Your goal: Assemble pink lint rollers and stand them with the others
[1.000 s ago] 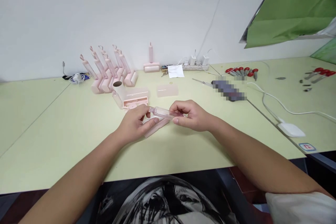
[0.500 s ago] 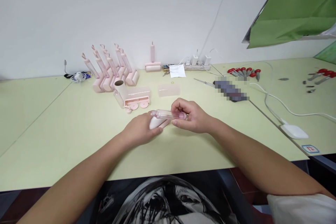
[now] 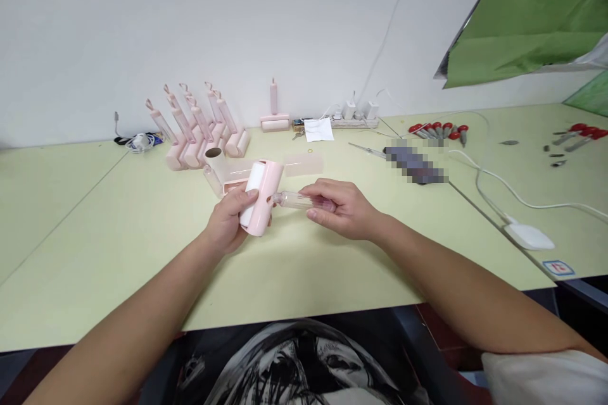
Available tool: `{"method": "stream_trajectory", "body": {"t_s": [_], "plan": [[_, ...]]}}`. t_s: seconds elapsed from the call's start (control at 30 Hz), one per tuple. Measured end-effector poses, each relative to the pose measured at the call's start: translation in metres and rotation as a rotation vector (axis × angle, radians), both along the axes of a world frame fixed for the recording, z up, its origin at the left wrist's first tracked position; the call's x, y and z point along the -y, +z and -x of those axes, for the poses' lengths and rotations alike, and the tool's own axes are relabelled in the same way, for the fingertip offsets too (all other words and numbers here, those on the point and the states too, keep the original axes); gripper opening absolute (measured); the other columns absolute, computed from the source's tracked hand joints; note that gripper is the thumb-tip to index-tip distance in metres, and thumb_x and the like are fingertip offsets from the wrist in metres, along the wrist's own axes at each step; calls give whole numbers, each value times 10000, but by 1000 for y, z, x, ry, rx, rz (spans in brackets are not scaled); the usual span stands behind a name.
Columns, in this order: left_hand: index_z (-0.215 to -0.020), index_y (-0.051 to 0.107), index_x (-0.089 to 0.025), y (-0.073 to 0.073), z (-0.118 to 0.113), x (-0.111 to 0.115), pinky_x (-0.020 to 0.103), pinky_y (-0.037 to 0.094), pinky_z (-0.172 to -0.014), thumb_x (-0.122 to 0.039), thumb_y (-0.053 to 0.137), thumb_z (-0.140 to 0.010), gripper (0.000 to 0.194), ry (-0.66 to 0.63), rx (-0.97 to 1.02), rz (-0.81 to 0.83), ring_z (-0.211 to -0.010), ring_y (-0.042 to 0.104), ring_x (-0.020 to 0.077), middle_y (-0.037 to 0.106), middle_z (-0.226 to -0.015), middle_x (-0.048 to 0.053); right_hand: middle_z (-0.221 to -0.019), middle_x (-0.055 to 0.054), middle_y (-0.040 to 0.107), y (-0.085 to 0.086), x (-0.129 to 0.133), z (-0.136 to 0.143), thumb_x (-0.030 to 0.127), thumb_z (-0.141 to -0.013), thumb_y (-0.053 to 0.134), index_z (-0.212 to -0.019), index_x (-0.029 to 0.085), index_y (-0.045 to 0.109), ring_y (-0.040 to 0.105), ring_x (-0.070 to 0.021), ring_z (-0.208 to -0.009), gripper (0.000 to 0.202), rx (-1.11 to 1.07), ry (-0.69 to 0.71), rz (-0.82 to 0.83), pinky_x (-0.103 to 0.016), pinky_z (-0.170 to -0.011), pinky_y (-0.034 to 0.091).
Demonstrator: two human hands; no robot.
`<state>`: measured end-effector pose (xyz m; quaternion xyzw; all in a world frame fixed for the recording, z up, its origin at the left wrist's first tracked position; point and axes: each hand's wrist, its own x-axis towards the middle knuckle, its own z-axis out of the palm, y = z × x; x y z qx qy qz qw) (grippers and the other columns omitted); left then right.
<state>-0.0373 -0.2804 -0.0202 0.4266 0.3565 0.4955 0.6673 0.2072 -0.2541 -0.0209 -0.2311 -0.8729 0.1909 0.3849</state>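
Note:
My left hand [image 3: 230, 218] grips a lint roller head [image 3: 266, 199], a pink shell around a white roll, held tilted above the table. A round hole in the shell's side faces right. In my right hand [image 3: 339, 205] is a clear pinkish handle [image 3: 297, 200], its narrow end at that hole; whether it is inside or only touching I cannot tell. Behind my left hand lie a pink frame part [image 3: 234, 186], partly covered by the hand and head, a clear handle [image 3: 213, 180] and a white roll with a cardboard core [image 3: 215, 158].
Several assembled lint rollers [image 3: 192, 133] stand at the back left, another [image 3: 274, 111] by the wall. A translucent cover [image 3: 304, 164] lies behind the hands. Farther right are a white paper [image 3: 319, 130], a power strip [image 3: 356, 122], red-handled tools [image 3: 439, 131] and a cabled white charger [image 3: 528, 235].
My left hand has lifted and turned the roller head upright, so its hole faces the handle. The handle has stayed in my right hand, its narrow end now meeting the head.

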Motion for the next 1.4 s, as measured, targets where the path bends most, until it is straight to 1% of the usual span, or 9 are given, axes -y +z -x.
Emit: {"method": "stream_trajectory", "body": {"t_s": [0.17, 0.33, 0.47, 0.57, 0.77, 0.93, 1.13, 1.27, 1.4], "plan": [[-842, 618, -137, -1, -1, -1, 268, 473, -435, -421, 769, -642, 379, 94, 17, -11, -511, 577, 154, 632, -677, 29, -806, -26, 625, -2, -1, 1, 295, -893, 625, -1020, 162, 667, 514, -111, -628, 188, 56, -50, -48, -240, -618, 424], [-1016, 615, -150, -3, -3, -2, 252, 445, -502, -394, 781, -627, 488, 150, -81, -62, -599, 546, 143, 627, -770, 20, -832, -36, 653, -1, -1, 2, 270, -866, 633, -991, 155, 670, 518, -109, -622, 174, 108, -96, -26, -239, -624, 434], [-1131, 586, -168, -8, -2, -3, 231, 406, -563, -385, 784, -640, 572, 185, -151, -96, -711, 527, 146, 607, -878, 18, -891, -42, 687, -3, -1, 3, 263, -882, 617, -1170, 159, 673, 509, -100, -599, 311, 150, -71, 21, -239, -626, 443], [-1150, 570, -184, -14, 1, -5, 241, 405, -611, -396, 772, -669, 563, 186, -234, -138, -764, 526, 159, 597, -918, 14, -868, -34, 684, -3, -1, 2, 255, -908, 586, -1319, 184, 623, 518, -109, -613, 419, 209, -30, 40, -243, -639, 444], [-1138, 558, -191, -16, 3, -5, 286, 434, -657, -430, 728, -709, 520, 215, -497, -236, -817, 551, 199, 609, -943, 21, -842, -48, 685, -4, -2, 3, 299, -951, 553, -1400, 189, 576, 578, -150, -694, 462, 323, -22, 94, -270, -678, 447], [-1089, 564, -167, -12, -3, 0, 332, 466, -710, -435, 670, -737, 455, 210, -660, -274, -860, 570, 230, 622, -956, 44, -833, -66, 695, -8, 0, 6, 329, -961, 543, -1406, 162, 568, 591, -176, -720, 477, 345, -48, 114, -294, -697, 443], [-1099, 557, -172, -11, -5, 2, 325, 467, -709, -443, 665, -745, 459, 189, -685, -272, -848, 567, 217, 622, -965, 35, -800, -58, 679, -9, 1, 7, 326, -960, 538, -1400, 145, 575, 568, -167, -696, 477, 359, -45, 143, -286, -691, 416], [-1133, 558, -172, -10, -7, 4, 329, 476, -729, -436, 658, -755, 472, 177, -720, -317, -872, 576, 223, 632, -992, 43, -747, -15, 636, -6, 3, 9, 299, -943, 560, -1385, 161, 580, 531, -137, -651, 463, 342, -9, 215, -256, -663, 390], [-1185, 569, -187, -6, -7, 7, 324, 479, -748, -429, 685, -760, 503, 154, -772, -407, -888, 584, 219, 645, -1026, 40, -683, 28, 566, -1, 7, 13, 300, -920, 600, -1276, 161, 635, 479, -111, -597, 383, 342, 35, 291, -233, -608, 339]]}}
